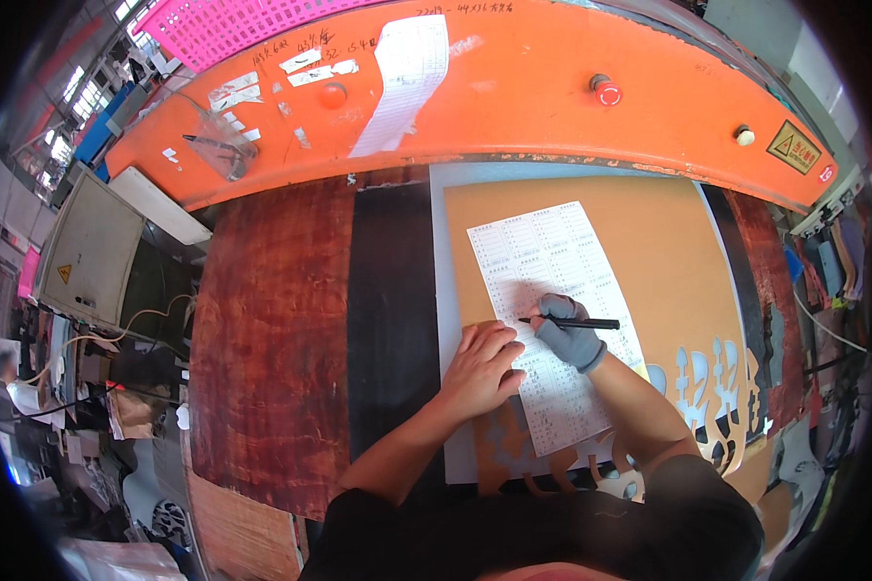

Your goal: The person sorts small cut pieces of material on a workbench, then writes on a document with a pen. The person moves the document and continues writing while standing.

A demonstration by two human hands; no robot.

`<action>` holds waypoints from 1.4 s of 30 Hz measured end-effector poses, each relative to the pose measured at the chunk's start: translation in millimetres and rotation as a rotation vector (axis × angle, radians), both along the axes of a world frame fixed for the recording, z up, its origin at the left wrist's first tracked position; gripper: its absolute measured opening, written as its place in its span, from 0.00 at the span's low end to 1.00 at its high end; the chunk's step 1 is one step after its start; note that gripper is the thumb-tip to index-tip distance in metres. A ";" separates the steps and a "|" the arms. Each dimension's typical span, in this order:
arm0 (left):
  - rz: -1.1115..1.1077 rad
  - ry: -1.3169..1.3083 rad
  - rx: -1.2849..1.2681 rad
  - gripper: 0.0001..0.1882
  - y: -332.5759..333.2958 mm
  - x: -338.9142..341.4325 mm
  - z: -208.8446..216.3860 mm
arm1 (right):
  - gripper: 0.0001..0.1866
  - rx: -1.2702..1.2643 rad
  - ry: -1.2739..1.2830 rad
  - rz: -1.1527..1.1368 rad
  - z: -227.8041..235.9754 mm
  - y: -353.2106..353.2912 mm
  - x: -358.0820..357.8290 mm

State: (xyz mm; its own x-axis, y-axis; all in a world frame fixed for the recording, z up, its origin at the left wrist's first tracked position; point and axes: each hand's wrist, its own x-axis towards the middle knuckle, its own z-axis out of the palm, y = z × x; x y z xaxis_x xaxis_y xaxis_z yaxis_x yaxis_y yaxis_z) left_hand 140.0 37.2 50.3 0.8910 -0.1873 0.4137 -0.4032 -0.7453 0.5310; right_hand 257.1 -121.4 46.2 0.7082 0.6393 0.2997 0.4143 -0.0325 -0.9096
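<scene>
White paper sheet printed with small tables (pixel 557 387) lies aslant on a flat tan board (pixel 669 252). A slim black pen (pixel 599 323), tip down at the paper, is gripped by the right hand (pixel 570 334) in a grey glove (pixel 583 351). The bare left hand (pixel 482 366) lies open, fingers loosely bent, at the paper's left edge. Beyond stretches an orange metal machine beam (pixel 523 102) with a round red button (pixel 607 93).

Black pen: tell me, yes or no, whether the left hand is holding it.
No, the black pen is in the gloved right hand, over the white sheet.
</scene>
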 end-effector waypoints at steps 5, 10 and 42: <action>-0.009 0.045 -0.031 0.18 0.0 -1.2 -0.6 | 0.03 -0.007 0.085 0.048 3.1 -4.9 1.3; 0.000 0.034 -0.011 0.18 0.2 -0.9 -0.5 | 0.04 -0.024 0.038 0.060 0.8 -4.6 3.2; 0.026 0.005 -0.024 0.17 0.4 2.4 -5.9 | 0.08 0.081 0.066 -0.101 -8.8 -2.4 -6.2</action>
